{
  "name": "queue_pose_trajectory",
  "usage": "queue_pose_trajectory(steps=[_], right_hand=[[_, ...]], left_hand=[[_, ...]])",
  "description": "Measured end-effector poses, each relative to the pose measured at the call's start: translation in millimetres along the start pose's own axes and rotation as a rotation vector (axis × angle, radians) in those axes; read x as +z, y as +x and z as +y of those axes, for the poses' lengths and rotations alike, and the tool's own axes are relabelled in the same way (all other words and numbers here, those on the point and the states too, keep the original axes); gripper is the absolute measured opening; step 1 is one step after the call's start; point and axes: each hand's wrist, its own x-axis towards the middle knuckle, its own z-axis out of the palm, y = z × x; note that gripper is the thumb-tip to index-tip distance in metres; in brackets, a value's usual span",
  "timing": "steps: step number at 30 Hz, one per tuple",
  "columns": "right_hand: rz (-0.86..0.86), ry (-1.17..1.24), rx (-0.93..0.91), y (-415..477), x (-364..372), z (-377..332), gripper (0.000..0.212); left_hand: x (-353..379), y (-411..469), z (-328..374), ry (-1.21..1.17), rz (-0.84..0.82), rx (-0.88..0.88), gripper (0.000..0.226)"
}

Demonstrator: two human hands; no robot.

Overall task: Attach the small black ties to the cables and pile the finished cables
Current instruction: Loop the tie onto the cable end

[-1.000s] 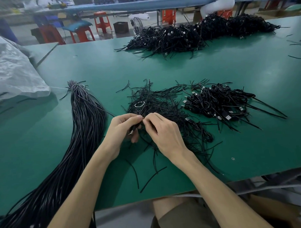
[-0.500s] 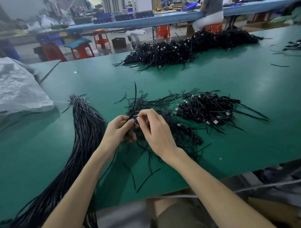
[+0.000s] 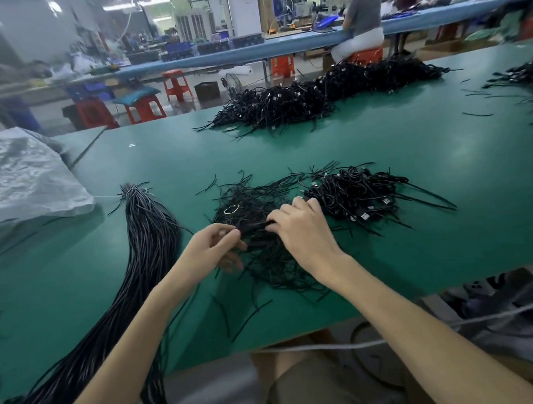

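Note:
A loose heap of small black ties point(image 3: 253, 208) lies in front of me on the green table point(image 3: 408, 154). To its right sits a pile of coiled, tied cables point(image 3: 361, 192) with pale connector ends. A long thick bundle of straight black cables point(image 3: 146, 254) runs down the left side. My left hand point(image 3: 212, 249) pinches one end of a short black cable piece point(image 3: 254, 228) over the tie heap. My right hand point(image 3: 302, 227) pinches its other end with the thumb, its fingers reaching to the edge of the tied pile.
A large heap of finished cables point(image 3: 316, 94) stretches across the far side of the table. A crumpled white plastic sack point(image 3: 25, 177) lies at the left. Stray ties point(image 3: 251, 317) lie near the front edge. A person sits at a bench beyond.
My hands have drifted apart, the right one moving right toward the tied pile. The view has tilted up, showing more of the room.

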Motion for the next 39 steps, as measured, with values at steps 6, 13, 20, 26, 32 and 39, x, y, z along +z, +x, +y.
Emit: queue_pose_trajectory(steps=[6, 13, 20, 26, 32, 39], right_hand=[[0.082, 0.23, 0.455, 18, -30, 60, 0.02], [0.032, 0.142, 0.719, 6, -14, 99, 0.027], [0.094, 0.148, 0.674, -1, -8, 101, 0.037], [0.166, 0.187, 0.499, 6, -23, 72, 0.033], [-0.071, 0.289, -0.026, 2, -29, -1, 0.048], [-0.204, 0.494, -0.053, -8, -18, -38, 0.065]], left_hand=[[-32, -2, -22, 0.952, 0.382, -0.02, 0.022], [-31, -17, -31, 1.141, 0.209, -0.236, 0.035], [-25, -28, -27, 1.091, 0.214, -0.261, 0.04], [-16, -25, -24, 1.078, 0.144, -0.156, 0.034], [27, -29, 4, 0.48, -0.029, 0.161, 0.024], [25, -27, 20, 0.107, -0.046, 0.16, 0.03]])
